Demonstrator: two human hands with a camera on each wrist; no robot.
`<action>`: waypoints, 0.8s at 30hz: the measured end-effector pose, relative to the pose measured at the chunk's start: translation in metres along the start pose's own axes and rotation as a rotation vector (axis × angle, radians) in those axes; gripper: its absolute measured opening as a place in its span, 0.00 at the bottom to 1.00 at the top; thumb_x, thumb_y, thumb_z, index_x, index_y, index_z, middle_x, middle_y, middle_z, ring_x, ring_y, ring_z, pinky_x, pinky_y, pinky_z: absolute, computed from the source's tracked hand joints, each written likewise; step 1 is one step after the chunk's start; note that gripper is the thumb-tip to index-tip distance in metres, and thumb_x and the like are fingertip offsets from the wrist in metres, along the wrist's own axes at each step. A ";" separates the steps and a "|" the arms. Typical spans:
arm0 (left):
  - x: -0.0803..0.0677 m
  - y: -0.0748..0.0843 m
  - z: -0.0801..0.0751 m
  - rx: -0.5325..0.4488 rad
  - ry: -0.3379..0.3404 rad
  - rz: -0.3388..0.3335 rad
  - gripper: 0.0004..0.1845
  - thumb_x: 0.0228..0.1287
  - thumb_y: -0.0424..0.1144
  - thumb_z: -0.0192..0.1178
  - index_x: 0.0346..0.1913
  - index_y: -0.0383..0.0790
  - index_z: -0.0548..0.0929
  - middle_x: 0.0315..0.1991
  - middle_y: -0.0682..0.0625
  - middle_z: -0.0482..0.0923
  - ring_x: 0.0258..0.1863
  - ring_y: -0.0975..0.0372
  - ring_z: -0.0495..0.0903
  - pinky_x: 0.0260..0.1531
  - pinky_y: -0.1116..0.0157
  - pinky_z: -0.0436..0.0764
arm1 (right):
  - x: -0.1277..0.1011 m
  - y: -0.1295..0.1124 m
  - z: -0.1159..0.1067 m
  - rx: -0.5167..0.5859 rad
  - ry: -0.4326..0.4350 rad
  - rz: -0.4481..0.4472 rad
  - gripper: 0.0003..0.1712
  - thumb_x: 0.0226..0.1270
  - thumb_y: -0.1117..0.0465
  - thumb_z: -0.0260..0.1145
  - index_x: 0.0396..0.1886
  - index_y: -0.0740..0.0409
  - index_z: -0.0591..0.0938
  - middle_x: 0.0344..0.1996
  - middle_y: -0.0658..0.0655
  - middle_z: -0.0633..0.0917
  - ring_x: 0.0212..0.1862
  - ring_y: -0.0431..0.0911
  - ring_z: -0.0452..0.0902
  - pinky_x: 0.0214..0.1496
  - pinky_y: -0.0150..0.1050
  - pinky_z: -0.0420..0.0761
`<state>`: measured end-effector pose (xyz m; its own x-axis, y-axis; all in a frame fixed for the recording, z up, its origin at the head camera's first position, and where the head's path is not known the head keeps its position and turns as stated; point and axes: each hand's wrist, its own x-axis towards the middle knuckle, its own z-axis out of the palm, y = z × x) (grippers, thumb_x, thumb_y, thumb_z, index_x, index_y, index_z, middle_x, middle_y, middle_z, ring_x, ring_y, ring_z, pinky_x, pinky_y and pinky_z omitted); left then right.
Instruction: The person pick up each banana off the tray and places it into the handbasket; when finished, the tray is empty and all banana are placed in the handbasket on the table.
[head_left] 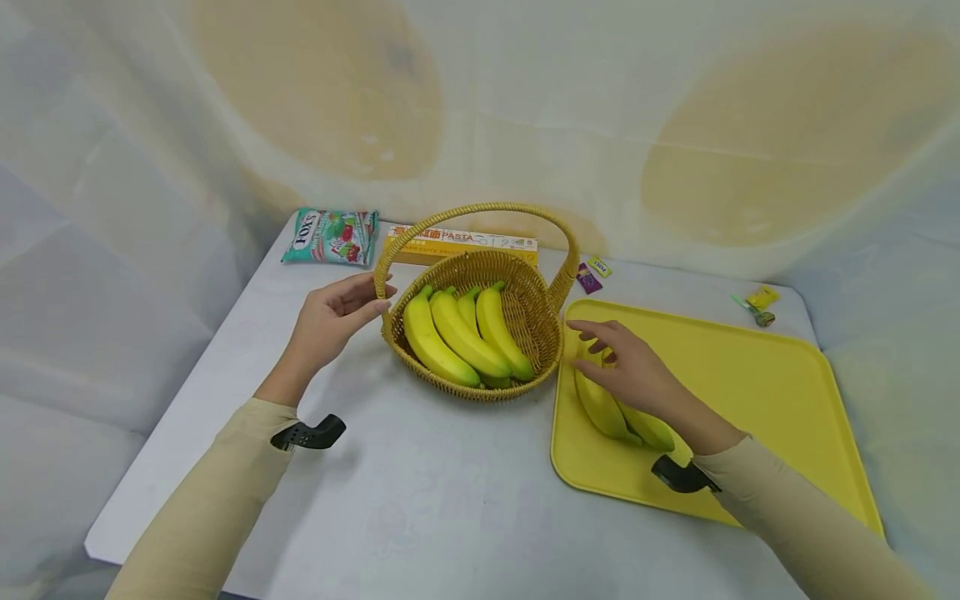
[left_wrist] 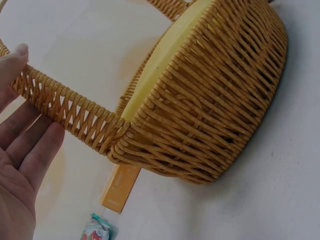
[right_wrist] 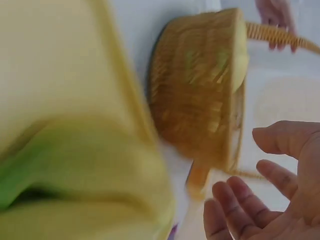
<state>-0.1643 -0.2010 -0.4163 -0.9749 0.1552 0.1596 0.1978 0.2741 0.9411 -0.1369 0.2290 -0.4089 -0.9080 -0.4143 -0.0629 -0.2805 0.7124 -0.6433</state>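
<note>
A wicker basket (head_left: 555, 358) with a tall arched handle stands on the table, and several yellow bananas (head_left: 457, 342) lie in it. My left hand (head_left: 330, 321) holds the left side of the handle (left_wrist: 75, 112) between thumb and fingers, low near the rim. Right of the basket, my right hand (head_left: 630, 367) hovers over more bananas (head_left: 600, 408) at the left end of a yellow tray (head_left: 750, 400). Its fingers are loosely bent and hold nothing in the right wrist view, where green-tipped bananas (right_wrist: 90, 170) appear blurred close by. The hand partly covers those bananas in the head view.
Behind the basket lies a pasta box (head_left: 420, 254), with a teal Fox's candy bag (head_left: 333, 237) to its left. Small purple (head_left: 588, 279) and yellow wrappers (head_left: 600, 266) lie behind the tray. More small packets (head_left: 763, 297) sit at the back right. A fabric wall borders the table.
</note>
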 end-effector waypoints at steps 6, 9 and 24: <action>0.000 0.001 0.000 -0.001 -0.002 0.006 0.24 0.71 0.44 0.66 0.66 0.41 0.80 0.56 0.45 0.85 0.55 0.63 0.84 0.55 0.71 0.81 | -0.024 0.034 -0.009 -0.089 -0.030 0.124 0.38 0.73 0.57 0.66 0.78 0.57 0.64 0.65 0.72 0.69 0.60 0.66 0.73 0.54 0.62 0.80; 0.000 0.000 0.000 0.004 -0.002 0.009 0.23 0.71 0.44 0.66 0.66 0.42 0.80 0.56 0.44 0.85 0.55 0.63 0.84 0.55 0.71 0.81 | -0.034 0.046 -0.011 -0.086 -0.078 0.177 0.42 0.72 0.55 0.68 0.79 0.58 0.61 0.66 0.75 0.68 0.61 0.67 0.74 0.52 0.62 0.81; -0.001 0.002 0.000 0.018 -0.001 -0.004 0.24 0.71 0.45 0.66 0.67 0.43 0.80 0.56 0.45 0.85 0.55 0.62 0.84 0.55 0.71 0.80 | -0.051 0.059 -0.011 -0.097 -0.155 0.194 0.44 0.71 0.52 0.69 0.80 0.57 0.60 0.56 0.69 0.82 0.52 0.58 0.82 0.49 0.51 0.84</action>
<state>-0.1630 -0.2005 -0.4150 -0.9755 0.1550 0.1560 0.1961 0.2915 0.9363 -0.1107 0.2987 -0.4356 -0.8911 -0.3412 -0.2991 -0.1409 0.8348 -0.5323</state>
